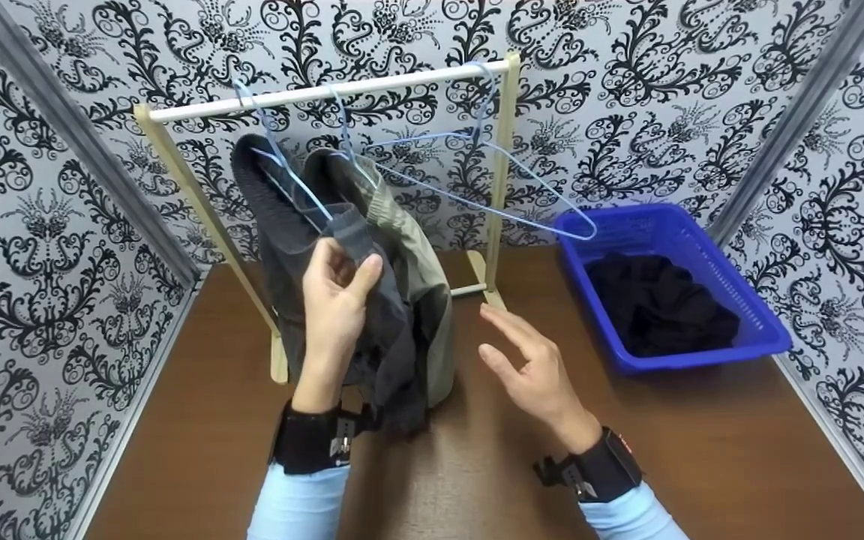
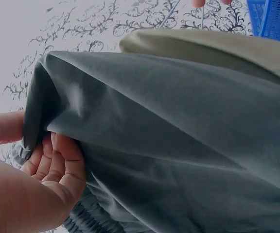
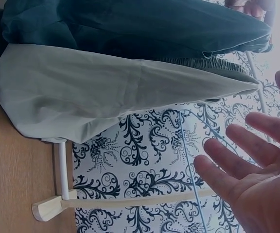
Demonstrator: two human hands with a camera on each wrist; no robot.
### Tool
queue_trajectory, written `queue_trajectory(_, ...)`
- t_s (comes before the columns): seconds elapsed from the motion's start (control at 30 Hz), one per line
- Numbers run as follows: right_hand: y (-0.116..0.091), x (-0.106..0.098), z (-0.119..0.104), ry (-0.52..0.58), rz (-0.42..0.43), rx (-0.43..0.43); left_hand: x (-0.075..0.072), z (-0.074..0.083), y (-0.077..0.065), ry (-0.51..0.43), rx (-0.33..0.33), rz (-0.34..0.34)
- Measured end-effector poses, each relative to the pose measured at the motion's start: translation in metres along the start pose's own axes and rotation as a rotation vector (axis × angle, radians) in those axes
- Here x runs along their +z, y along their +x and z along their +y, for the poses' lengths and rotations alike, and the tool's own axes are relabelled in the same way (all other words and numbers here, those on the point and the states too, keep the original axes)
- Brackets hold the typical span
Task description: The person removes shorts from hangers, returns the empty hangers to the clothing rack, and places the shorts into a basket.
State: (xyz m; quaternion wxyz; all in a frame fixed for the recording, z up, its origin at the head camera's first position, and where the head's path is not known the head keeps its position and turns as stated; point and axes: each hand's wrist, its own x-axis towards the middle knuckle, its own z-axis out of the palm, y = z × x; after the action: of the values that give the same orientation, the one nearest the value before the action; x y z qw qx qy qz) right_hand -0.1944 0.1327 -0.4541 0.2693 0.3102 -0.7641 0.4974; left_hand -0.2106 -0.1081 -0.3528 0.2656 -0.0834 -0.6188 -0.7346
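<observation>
Dark grey trousers [image 1: 282, 217] hang from a light blue wire hanger [image 1: 293, 176] at the left of the rack. My left hand [image 1: 336, 300] pinches their waistband at the hanger's near end. In the left wrist view, the fingers [image 2: 64, 160] curl under the grey cloth. Just behind hang beige trousers [image 1: 421, 255] on a second blue hanger [image 1: 346, 127]. My right hand [image 1: 537, 367] is held in the air right of the clothes, its fingers spread and holding nothing. The right wrist view shows its palm [image 3: 271, 194] beside the beige trousers.
A rack with a white bar [image 1: 402, 81] and wooden posts stands on the brown table [image 1: 469, 465]. A bare blue hanger [image 1: 537, 180] hangs at its right end. Farther right, a blue basket [image 1: 758, 315] holds dark cloth [image 1: 657, 307]. Patterned walls enclose the table.
</observation>
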Motion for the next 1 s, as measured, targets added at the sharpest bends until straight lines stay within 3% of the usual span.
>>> queue_trajectory(0.33, -0.003, -0.001, 0.004, 0.014, 0.009, -0.020, 0.008, -0.011, -0.020, 0.060, 0.060, -0.017)
queue_trajectory(1.0, -0.007, -0.009, 0.003, 0.032, 0.041, -0.007, 0.033, -0.039, -0.058, 0.114, 0.029, -0.049)
